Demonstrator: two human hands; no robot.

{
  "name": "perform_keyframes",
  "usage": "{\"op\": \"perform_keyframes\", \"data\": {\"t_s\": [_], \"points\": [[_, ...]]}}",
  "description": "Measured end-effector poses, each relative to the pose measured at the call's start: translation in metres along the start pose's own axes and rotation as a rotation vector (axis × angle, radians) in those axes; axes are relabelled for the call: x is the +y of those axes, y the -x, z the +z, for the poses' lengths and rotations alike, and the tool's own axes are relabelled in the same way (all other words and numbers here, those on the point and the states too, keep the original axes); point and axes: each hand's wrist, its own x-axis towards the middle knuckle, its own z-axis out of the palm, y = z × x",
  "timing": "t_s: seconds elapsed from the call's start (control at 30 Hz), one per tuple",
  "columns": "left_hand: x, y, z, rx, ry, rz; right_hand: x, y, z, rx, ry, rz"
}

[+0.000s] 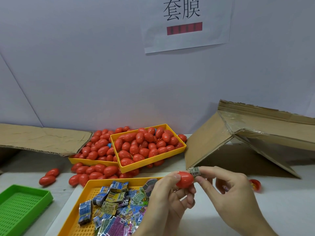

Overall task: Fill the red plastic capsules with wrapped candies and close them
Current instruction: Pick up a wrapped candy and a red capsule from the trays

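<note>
L hand (167, 193) grips a red capsule (185, 179) w/ thumb on top & fingers curled under, held above the bench (272, 210) just right of the front yellow tray (80, 208). R hand (233, 189) pinches a small wrapped candy (194, 171) btwn thumb & forefinger, touching the capsule's upper right end. Front tray holds a heap of wrapped candies (110, 201). Behind it, two more yellow trays (150, 161) piled w/ red capsules (144, 143), more spilled on the bench around them. Another red piece (255, 184) lies on the bench right of the R hand; can't tell if it's a half or whole. Green tray (20, 201) at front left. Cardboard flaps (213, 142) right & left at the back. Paper sign (187, 23) on the wall
</note>
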Motion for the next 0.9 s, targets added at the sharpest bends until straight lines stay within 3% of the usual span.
{"op": "perform_keyframes", "data": {"t_s": [0.2,0.53,0.9], "points": [[0.0,-0.003,-0.004,0.025,-0.078,0.079,0.007,-0.002,-0.005,-0.126,-0.091,0.143],[0.002,-0.008,-0.01,0.043,-0.275,0.198,0.002,-0.008,-0.011,-0.102,-0.323,0.249],[0.0,-0.006,-0.009,0.049,-0.441,0.256,0.002,-0.007,-0.011,-0.17,-0.285,0.272]]}}
